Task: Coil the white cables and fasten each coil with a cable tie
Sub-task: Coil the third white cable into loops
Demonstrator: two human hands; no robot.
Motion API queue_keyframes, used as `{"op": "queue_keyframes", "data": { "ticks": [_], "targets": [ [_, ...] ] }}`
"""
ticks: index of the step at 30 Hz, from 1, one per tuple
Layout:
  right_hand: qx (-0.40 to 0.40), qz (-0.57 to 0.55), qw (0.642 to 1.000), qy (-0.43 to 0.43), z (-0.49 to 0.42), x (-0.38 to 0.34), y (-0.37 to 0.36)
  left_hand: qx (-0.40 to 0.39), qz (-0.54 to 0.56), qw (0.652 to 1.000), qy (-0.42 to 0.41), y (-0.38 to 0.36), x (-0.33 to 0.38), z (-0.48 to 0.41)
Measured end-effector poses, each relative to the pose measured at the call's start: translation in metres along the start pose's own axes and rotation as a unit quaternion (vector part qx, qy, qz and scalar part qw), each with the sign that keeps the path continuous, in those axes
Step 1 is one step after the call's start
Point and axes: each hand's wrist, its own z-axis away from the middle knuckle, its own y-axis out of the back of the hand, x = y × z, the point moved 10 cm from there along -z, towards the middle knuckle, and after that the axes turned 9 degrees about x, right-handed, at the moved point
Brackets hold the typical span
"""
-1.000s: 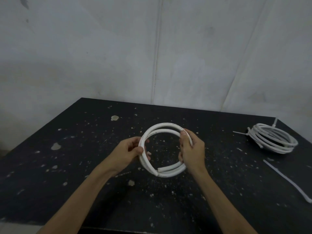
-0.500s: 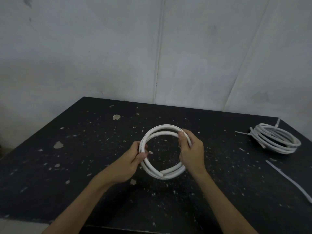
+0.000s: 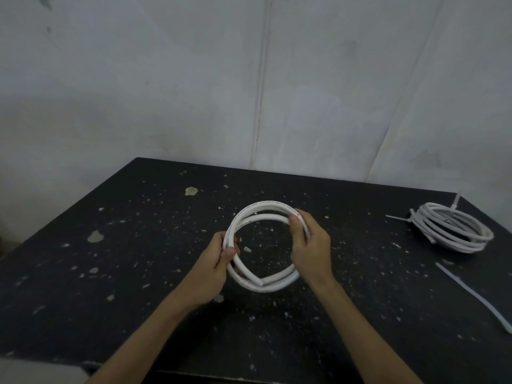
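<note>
I hold the coiled cable [image 3: 261, 246] above the middle of the table [image 3: 116, 253], left hand [image 3: 214, 268] gripping its left side, right hand [image 3: 310, 249] its right. Coiling looks finished; next I need the loose tie [image 3: 471, 293] lying near right.

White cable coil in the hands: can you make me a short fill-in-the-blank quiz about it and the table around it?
The left hand and the right hand grip opposite sides of the round white cable coil over the speckled ____ table.
The tied white cable bundle lies on the table's far ____ side.
A loose white plastic strip, a spare cable ____, lies flat near the right edge.
Missing words: black; right; tie.
</note>
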Motion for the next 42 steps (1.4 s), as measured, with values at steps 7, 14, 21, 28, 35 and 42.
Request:
{"op": "queue_keyframes", "data": {
  "ticks": [7,14,21,28,35,42],
  "targets": [
    [-0.099,-0.002,0.994,-0.053,0.004,0.001,-0.010,0.099,0.079,0.987,0.097,-0.001,-0.012,0.007],
    [-0.197,0.064,0.977,-0.058,0.012,-0.004,-0.018,0.135,0.055,0.979,0.144,0.007,-0.025,0.001],
    [-0.075,0.002,0.993,-0.087,0.003,-0.003,-0.004,0.042,-0.027,0.997,0.061,0.002,-0.006,0.003],
    [-0.055,-0.054,0.991,-0.111,0.002,-0.005,-0.005,0.060,-0.047,0.997,0.002,0.009,0.009,-0.005],
    [-0.055,-0.106,0.988,-0.100,0.009,-0.009,-0.010,0.109,-0.100,0.988,-0.049,0.014,0.002,-0.003],
    [-0.059,-0.158,0.977,-0.134,0.017,-0.012,-0.019,0.099,0.083,0.991,0.029,0.014,-0.009,-0.003]
  ]
}}
